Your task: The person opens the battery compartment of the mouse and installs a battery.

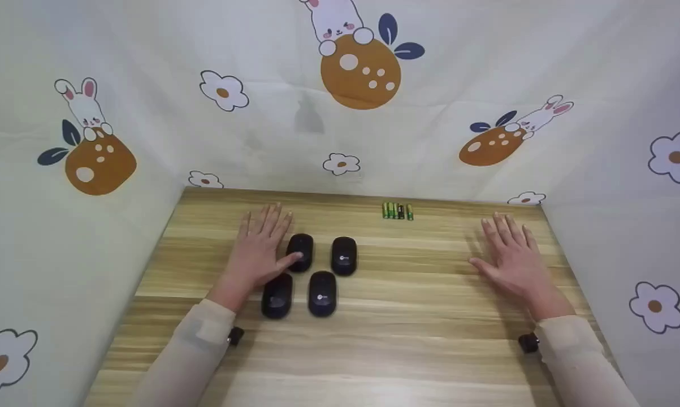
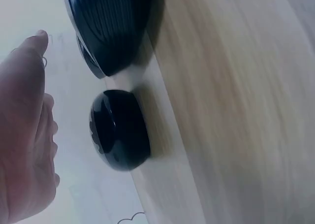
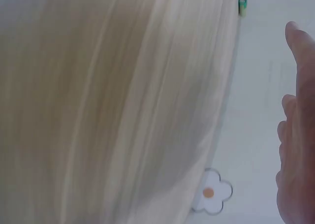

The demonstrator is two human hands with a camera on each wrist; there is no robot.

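My left hand (image 1: pixel 259 246) is spread with straight fingers on the left side of the table, its thumb overlapping a black computer mouse (image 1: pixel 302 244) in the head view; whether they touch I cannot tell. Three more black mice are close by: one at the lower left (image 1: pixel 277 295), one at the lower right (image 1: pixel 323 294) and one at the upper right (image 1: pixel 344 256). In the left wrist view a mouse (image 2: pixel 119 130) appears beside the hand. On the right side, my right hand (image 1: pixel 512 260) is spread with straight fingers, holding nothing. Several green batteries (image 1: pixel 393 211) lie between the hands, farther back.
The wood-grain table (image 1: pixel 407 339) is bordered at the back and both sides by pale cloth (image 1: pixel 272 135) printed with rabbits, oranges and flowers. A small black device (image 1: pixel 235 337) sits at the left wrist, and a similar device (image 1: pixel 528 342) at the right wrist.
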